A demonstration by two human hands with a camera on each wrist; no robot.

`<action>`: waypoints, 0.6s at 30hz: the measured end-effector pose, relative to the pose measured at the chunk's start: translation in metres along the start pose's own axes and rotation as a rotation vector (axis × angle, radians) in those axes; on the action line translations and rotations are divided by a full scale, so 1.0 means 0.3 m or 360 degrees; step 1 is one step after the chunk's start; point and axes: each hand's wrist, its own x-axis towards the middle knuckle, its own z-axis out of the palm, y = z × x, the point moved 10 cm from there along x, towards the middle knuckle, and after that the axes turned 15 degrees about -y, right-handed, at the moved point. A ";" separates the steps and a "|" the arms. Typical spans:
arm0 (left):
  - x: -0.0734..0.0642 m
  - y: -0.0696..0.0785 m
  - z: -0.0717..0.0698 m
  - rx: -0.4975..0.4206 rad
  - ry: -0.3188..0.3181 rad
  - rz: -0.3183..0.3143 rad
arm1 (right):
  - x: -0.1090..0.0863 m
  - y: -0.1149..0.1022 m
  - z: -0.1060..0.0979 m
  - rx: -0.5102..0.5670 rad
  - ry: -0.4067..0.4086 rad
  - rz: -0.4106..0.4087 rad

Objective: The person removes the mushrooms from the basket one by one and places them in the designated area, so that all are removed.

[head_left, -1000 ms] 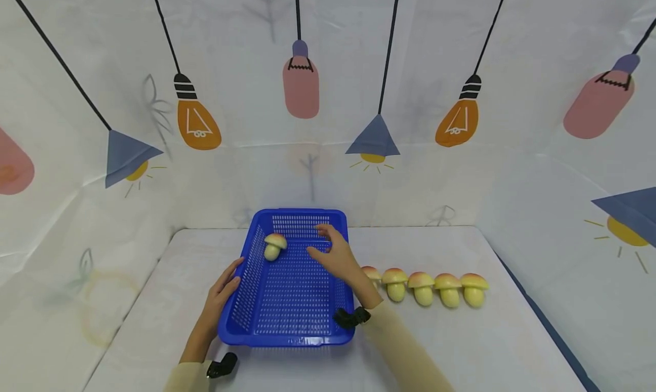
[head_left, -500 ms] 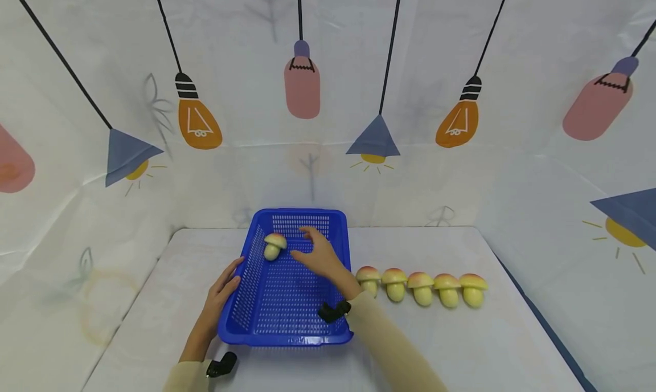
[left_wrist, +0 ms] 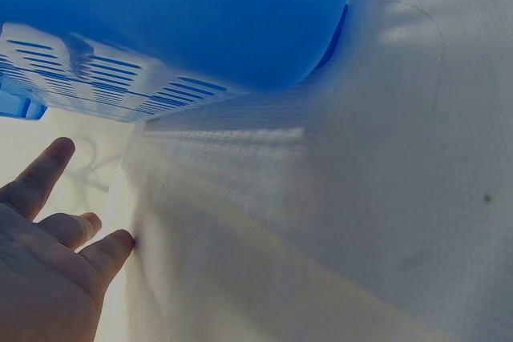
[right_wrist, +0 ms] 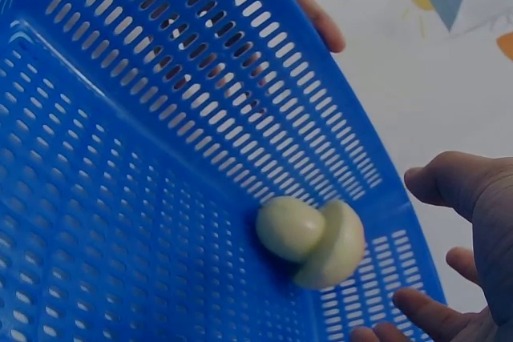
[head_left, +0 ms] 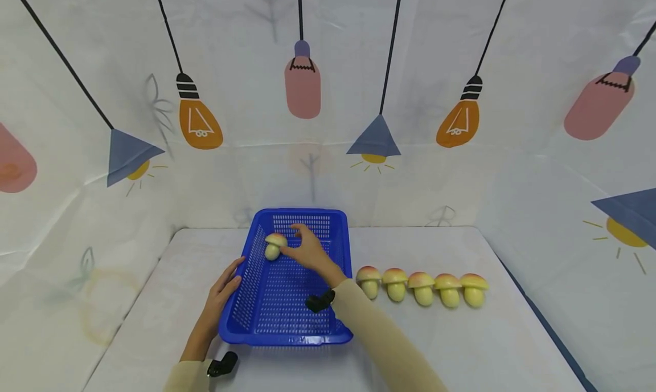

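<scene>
A blue plastic basket [head_left: 287,338] with slotted walls stands on the table. One toy mushroom [head_left: 273,252], with a pale stem and a reddish-yellow cap, is inside near the back left corner. My left hand [head_left: 215,301] rests against the basket's left side with its fingers extended. Over the basket, my right hand [head_left: 310,252] has its thumb and fingers spread, the thumb close to the mushroom's right side. In the right wrist view, a gap separates the right hand [right_wrist: 481,254] from the mushroom [right_wrist: 313,238], which lies by the wall.
Several more toy mushrooms [head_left: 422,289] stand in a row on the white table [head_left: 461,346] to the right of the basket. Behind the table hangs a white sheet [head_left: 328,175] printed with lamps and bulbs.
My right hand has moved left across the basket, from near its right wall to beside the mushroom. The left hand and the basket stay in place.
</scene>
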 end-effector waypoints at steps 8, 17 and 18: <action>-0.007 0.003 0.004 0.0007 0.0008 -0.0021 | 0.034 0.034 0.054 0.0036 0.0004 0.0109; -0.006 0.001 -0.002 0.0012 0.0010 0.0003 | 0.066 0.084 0.099 0.0017 -0.0026 0.0215; -0.006 0.001 -0.003 0.0016 0.0009 0.0006 | 0.069 0.088 0.103 0.0027 -0.0028 0.0222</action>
